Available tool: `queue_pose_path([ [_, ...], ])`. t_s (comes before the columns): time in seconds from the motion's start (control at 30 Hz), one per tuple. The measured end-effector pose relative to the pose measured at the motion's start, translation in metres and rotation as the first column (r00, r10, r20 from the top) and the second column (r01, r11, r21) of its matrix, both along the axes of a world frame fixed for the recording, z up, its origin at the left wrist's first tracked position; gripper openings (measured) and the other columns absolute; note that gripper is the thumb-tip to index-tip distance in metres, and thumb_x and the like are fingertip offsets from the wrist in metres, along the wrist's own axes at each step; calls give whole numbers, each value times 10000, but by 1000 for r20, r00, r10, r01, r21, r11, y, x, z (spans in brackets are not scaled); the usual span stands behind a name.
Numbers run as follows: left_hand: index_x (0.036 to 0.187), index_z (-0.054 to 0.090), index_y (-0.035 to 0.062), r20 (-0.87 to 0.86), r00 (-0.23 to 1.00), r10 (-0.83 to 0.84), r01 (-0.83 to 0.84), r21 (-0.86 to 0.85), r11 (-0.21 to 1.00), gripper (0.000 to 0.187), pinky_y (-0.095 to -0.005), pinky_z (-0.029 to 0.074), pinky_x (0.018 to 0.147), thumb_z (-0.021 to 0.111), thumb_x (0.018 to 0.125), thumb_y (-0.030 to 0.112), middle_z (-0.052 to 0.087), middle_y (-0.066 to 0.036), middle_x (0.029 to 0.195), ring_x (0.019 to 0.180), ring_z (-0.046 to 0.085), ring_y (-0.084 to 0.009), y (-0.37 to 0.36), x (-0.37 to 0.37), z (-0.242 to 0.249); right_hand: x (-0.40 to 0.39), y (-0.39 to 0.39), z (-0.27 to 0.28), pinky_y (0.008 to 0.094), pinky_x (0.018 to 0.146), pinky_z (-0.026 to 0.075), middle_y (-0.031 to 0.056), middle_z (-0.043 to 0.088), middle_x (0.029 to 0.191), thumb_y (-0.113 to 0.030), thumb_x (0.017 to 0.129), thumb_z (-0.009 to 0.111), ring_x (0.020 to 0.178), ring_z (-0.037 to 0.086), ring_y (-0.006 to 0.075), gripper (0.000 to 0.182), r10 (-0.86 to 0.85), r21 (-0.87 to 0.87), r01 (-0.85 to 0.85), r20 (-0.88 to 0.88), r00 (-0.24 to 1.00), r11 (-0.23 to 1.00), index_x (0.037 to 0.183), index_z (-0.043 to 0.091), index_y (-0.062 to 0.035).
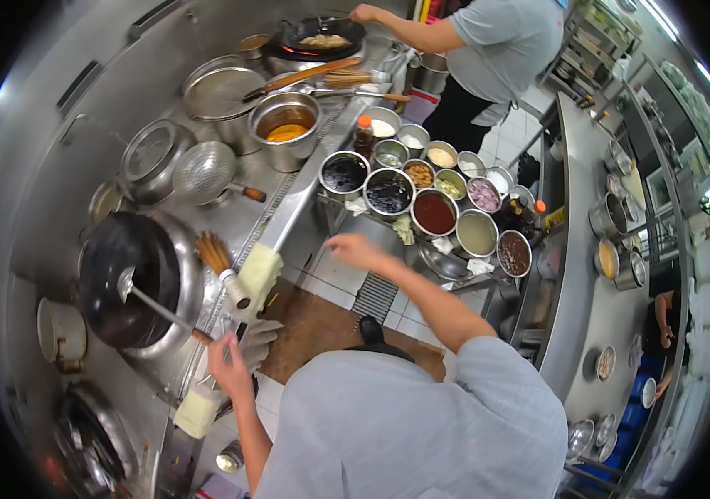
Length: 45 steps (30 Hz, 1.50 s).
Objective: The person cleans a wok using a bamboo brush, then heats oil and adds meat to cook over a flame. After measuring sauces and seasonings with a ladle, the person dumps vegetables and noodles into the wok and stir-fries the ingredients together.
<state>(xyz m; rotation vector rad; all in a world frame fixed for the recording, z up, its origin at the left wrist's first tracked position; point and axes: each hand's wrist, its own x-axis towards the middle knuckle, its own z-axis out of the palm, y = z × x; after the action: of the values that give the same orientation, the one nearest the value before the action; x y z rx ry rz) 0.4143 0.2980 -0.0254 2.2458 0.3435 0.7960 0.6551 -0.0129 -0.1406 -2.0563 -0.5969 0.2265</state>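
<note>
My left hand [229,366] is closed on the wooden end of a long-handled ladle [162,311]. The ladle's metal head rests inside a dark wok [106,249] on the stove at the left. Nothing shows in my right hand [353,249], which hangs over the floor gap between the stove and the seasoning pots with its fingers loosely apart. Close to the wok lie a bamboo brush [220,264] and a folded pale cloth [258,274] on the stove's edge.
Several metal pots of sauces and seasonings, including a red sauce [434,211], stand right of my right hand. A perforated strainer [204,172] and a pot of orange liquid [287,131] sit on the stove. At the top, a co-worker [496,50] works at another wok [322,37].
</note>
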Motion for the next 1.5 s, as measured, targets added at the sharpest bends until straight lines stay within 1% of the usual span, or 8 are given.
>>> queue_pose_path([
  [0.07,964,675,-7,-99,985,-142,144,12,989,93,-383,502,782,637,882,15,682,-147,898,838,648,-306,-27,7,-1,19,-103,34,367,722,541,126,722,879,-120,859,622,779,695,259,214,-419,-141,421,50,907,896,1042,734,-116],
  [0.1,964,675,-7,-109,982,-153,155,13,988,93,-383,502,782,637,882,15,682,-147,898,838,648,-306,-39,11,-1,43,-164,8,383,670,538,108,720,827,-117,857,616,706,684,274,206,-503,-112,565,338,795,817,1020,741,-117],
  [0.17,940,677,-7,-243,953,-178,181,-13,983,77,-380,506,765,639,877,13,683,-146,879,820,653,-307,-59,19,-3,76,-268,-10,459,753,536,222,699,921,-68,839,547,840,672,401,282,-820,-226,834,180,543,503,1073,704,-86],
  [0.2,940,677,-7,-257,950,-180,184,-10,983,77,-380,506,765,639,877,13,683,-146,879,820,653,-307,-67,23,-4,82,-308,-7,490,790,525,264,687,913,-93,842,546,888,679,403,276,-780,-318,871,401,481,374,1076,683,-39],
  [0.5,923,683,-3,-404,885,-233,266,27,963,94,-373,508,750,638,844,-29,680,-155,878,820,661,-309,-119,61,3,135,-394,-61,472,964,491,280,634,1169,-363,772,756,1127,605,420,649,-860,-740,653,218,461,162,1268,526,-14],
  [0.77,931,692,1,-448,850,-278,313,6,950,94,-387,503,747,646,849,-6,674,-163,881,825,649,-328,-141,71,-2,126,-434,-72,493,896,514,296,652,1078,-188,797,691,1025,624,461,396,-707,-597,653,193,680,466,1159,625,-42],
  [1.13,941,696,-1,-476,824,-307,363,29,931,97,-399,497,737,650,858,19,669,-157,865,817,635,-339,-143,78,1,124,-440,-62,538,855,477,319,646,990,-60,804,545,987,609,494,307,-787,-430,790,243,567,436,1101,595,3],
  [1.5,929,695,3,-458,840,-290,332,11,943,92,-400,503,757,655,847,9,676,-158,873,832,638,-339,-131,50,2,124,-441,-93,554,876,457,341,623,1061,-199,915,558,1044,578,519,312,-837,-441,794,153,525,418,1167,533,-16],
])
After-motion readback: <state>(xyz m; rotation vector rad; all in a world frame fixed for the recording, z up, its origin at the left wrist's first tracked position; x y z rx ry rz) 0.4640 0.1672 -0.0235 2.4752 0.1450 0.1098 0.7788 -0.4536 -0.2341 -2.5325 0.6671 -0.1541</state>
